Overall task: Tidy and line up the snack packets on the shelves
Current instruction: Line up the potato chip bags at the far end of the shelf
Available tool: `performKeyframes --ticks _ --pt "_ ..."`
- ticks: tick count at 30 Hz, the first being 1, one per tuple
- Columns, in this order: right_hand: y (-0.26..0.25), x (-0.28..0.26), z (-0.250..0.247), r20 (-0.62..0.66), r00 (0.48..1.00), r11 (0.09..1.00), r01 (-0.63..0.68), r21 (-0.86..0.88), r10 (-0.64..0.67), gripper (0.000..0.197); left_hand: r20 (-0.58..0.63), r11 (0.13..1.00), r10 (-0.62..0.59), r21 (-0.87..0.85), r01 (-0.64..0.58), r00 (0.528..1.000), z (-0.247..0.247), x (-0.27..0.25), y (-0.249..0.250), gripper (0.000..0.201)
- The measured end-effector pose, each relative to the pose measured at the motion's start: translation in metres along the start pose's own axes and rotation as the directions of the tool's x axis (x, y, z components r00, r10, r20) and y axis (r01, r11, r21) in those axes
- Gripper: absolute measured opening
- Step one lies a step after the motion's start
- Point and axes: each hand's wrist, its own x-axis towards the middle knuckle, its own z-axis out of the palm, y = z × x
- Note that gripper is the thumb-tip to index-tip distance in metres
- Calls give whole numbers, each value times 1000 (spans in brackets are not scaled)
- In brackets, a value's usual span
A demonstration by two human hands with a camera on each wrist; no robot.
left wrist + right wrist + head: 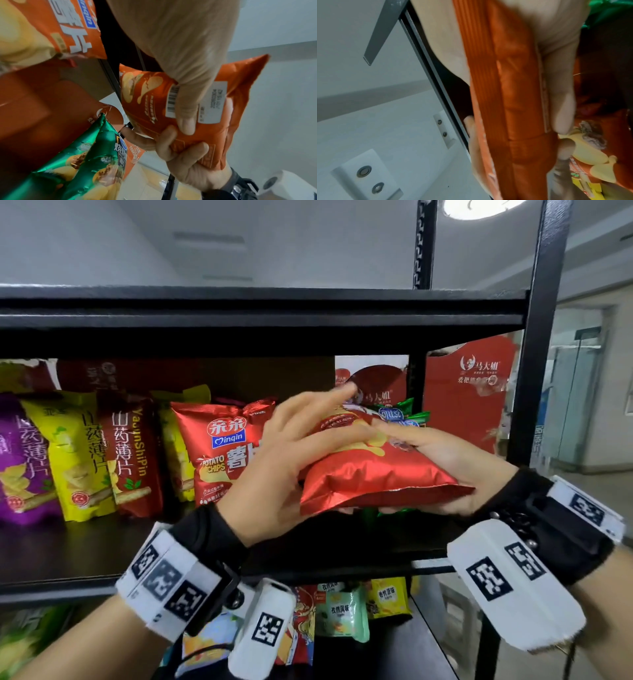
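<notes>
Held packet: a red chip packet (pixel 373 470) lies nearly flat in the air in front of the middle shelf (pixel 85 546), at its right end, held between both hands.
Right hand (pixel 455 470): cups the packet from below and from the right; in the left wrist view its fingers (pixel 171 143) curl round the packet's edge, so this grip pinches the packet.
Left hand (pixel 291 453): lies on the packet's top and left side; in the left wrist view the thumb (pixel 187 108) presses across the white barcode label (pixel 212 102). The other fingers reach over the far side; this grip also clasps the packet.
Standing row: on the middle shelf, from left to right, stand a purple packet (pixel 20 460), a yellow packet (pixel 78 457), a dark red packet (pixel 132 453) and a red Qinqin chip packet (pixel 222 453), upright and close together.
Behind the held packet: green packets (pixel 89 155) stand at the shelf's right end, just beside the right hand's fingers.
Backdrop: red cardboard display boxes (pixel 469 392) stand behind the shelf.
Lower shelf: more packets, among them a pale green one (pixel 342 614), partly hidden by the wrists.
</notes>
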Motion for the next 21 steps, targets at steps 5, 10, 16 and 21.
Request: performKeyframes --ticks 5,10,16,21 --pt "-4 -16 0 7 999 998 48 -40 -48 35 -87 969 61 -235 -80 994 3 7 4 48" --pt "-8 -38 0 92 966 954 254 -156 -242 62 -254 880 -128 -474 -8 959 4 10 2 55" --pt "-7 -43 5 239 901 845 425 -325 -362 71 -277 679 -354 -733 42 893 6 21 8 44" --pt "11 -25 14 98 822 674 522 -523 -560 44 -174 527 -467 -842 115 867 9 25 12 45"
